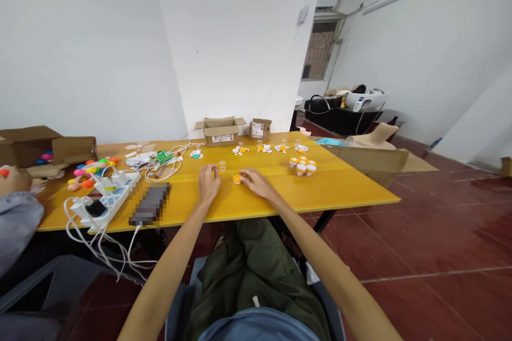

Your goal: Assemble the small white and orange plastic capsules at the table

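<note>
My left hand (208,183) rests on the yellow table (180,200) with its fingers curled together. A small yellowish bit shows at its fingertips, too small to name. Just beyond it stands a small clear plastic cup (222,166). My right hand (258,183) has its thumb and fingertips at the edge of a round orange-and-white lid (237,179), which lies on the table between my hands. To the right is a cluster of several small clear cups with orange-rimmed lids (303,165), some with white tops.
Small piles of white and orange parts (241,150) line the back, before two cardboard boxes (222,132). Leftward are a power strip (114,200) with cables, a phone (150,203) and colourful balls (90,171). A co-worker's hand (14,181) is at far left.
</note>
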`<state>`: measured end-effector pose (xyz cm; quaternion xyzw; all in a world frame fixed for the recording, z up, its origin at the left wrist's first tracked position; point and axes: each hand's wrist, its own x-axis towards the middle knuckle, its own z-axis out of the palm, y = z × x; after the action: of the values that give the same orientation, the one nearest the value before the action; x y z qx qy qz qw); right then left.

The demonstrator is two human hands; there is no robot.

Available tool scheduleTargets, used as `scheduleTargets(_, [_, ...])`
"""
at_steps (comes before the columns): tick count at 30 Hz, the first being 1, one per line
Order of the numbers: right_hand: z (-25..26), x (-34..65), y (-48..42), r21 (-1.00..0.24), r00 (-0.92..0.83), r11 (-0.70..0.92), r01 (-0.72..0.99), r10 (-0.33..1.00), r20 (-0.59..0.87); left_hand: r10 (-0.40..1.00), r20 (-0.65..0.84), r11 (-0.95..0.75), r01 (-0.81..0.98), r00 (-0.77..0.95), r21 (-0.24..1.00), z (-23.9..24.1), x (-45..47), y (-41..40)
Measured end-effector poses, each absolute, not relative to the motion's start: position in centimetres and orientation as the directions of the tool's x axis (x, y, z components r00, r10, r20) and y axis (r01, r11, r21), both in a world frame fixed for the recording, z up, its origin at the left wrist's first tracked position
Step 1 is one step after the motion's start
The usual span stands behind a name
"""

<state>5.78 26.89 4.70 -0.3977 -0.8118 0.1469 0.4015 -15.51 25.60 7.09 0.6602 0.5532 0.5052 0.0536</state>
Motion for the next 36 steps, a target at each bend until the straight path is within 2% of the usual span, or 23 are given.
scheduleTargets(6, [4.6, 5.8, 26.9, -0.548, -0.333, 0.602, 0.581, 0.790, 0.515, 0.804, 0.566, -0.230, 0.781, -0.184, 0.581, 6.6, -17.1, 25.9])
scheduleTargets(13, [4.8, 5.7, 26.4, -0.457, -0.353, 0.623, 0.635, 0.760, 0.545, 0.874, 0.452, -0.145, 0.791, -0.179, 0.595, 5.8, -17.3, 27.4])
scheduleTargets(21, [4.9, 5.6, 26.3, -0.405, -0.369, 0.624, 0.668, 0.750, 0.549, 0.880, 0.447, -0.182, 0.754, -0.161, 0.631, 5.4, -18.0, 28.4])
scheduleTargets(27, [4.8, 5.5, 26.1, -0.358, -0.376, 0.632, 0.687, 0.731, 0.569, 0.874, 0.435, -0.257, 0.552, -0.218, 0.793, 5.4, -18.3, 28.6])
scheduleTargets(31, [5.0, 5.1, 25.5, -0.254, -0.415, 0.651, 0.715, 0.688, 0.595, 0.880, 0.409, -0.259, 0.478, -0.240, 0.839, 5.6, -18.4, 28.6])
scheduleTargets(36, [5.3, 4.6, 24.8, -0.127, -0.486, 0.700, 0.703, 0.602, 0.634, 0.883, 0.398, -0.233, 0.505, -0.248, 0.831, 5.4, -18.4, 28.8])
